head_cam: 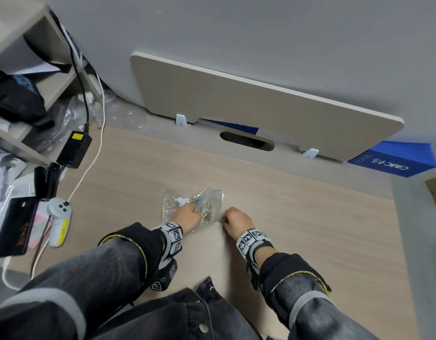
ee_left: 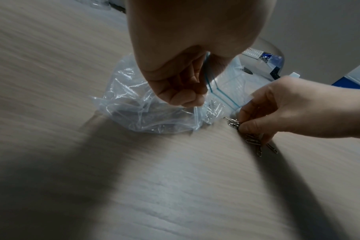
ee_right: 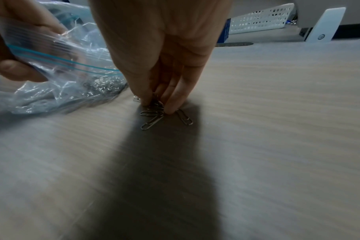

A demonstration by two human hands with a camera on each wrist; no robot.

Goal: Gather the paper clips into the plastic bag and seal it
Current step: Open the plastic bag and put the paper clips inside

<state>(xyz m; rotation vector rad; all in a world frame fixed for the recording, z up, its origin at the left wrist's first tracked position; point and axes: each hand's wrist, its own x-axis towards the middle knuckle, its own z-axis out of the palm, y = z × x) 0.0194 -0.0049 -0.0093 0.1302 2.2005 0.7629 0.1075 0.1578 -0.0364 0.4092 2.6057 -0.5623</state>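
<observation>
A clear plastic zip bag (head_cam: pixel 172 204) (ee_left: pixel 134 110) (ee_right: pixel 58 78) with a blue seal strip lies crumpled on the wooden desk, with many silver paper clips (head_cam: pixel 207 211) inside. My left hand (head_cam: pixel 186 215) (ee_left: pixel 183 91) (ee_right: pixel 12 68) grips the bag's rim and holds its mouth up. Just right of the bag, my right hand (head_cam: pixel 233 220) (ee_left: pixel 255 120) (ee_right: pixel 156 100) pinches a small bunch of loose paper clips (ee_right: pixel 152 113) (ee_left: pixel 251 139) against the desk. One clip (ee_right: pixel 185 118) lies flat beside the fingertips.
The desk (head_cam: pixel 285 217) stretches to the right and toward me. At the left sit a black power brick (head_cam: pixel 74 146), a white cable (head_cam: pixel 89 163), a white controller (head_cam: pixel 58 220) and a dark tablet (head_cam: pixel 14 227). A cable slot (head_cam: pixel 246 141) and a beige panel (head_cam: pixel 261 101) stand behind.
</observation>
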